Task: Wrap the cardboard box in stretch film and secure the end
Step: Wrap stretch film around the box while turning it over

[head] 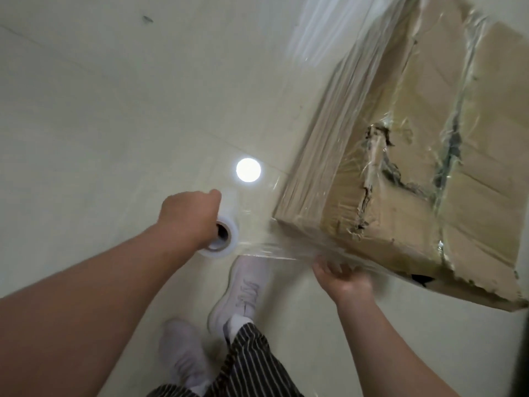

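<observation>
A pale, glossy floor (100,110) fills the view, with a round white light reflection (248,169) just above centre.

The cardboard box (415,138) stands at 2 o'clock, tilted in the wide-angle view, its far side cut off by the right and top edges. Its top is creased and torn, with ragged rips near the closest corner and a dark gap low on its near side. Clear stretch film (280,250) already lies in wrinkled layers over the top and the long left face. A whitish streak at 1 o'clock beyond the box may be more film; it is too blurred to tell.

From the box's near corner a taut sheet of film runs toward 9 o'clock to the roll (229,245), which sits close to centre with its cardboard core facing up.

The left hand (189,216) grips the roll from the 9 o'clock side; its fingers are hidden behind the hand and down the core.

The right hand (343,279), at 5 o'clock, is just below the box's near edge, palm toward the camera, with fingers curled up behind the film. They are blurred and veiled by the sheet, so I cannot tell whether they pinch it or only press it.

At 6 o'clock are two white shoes (246,290) and striped trousers (252,365), cut off by the bottom edge.
</observation>
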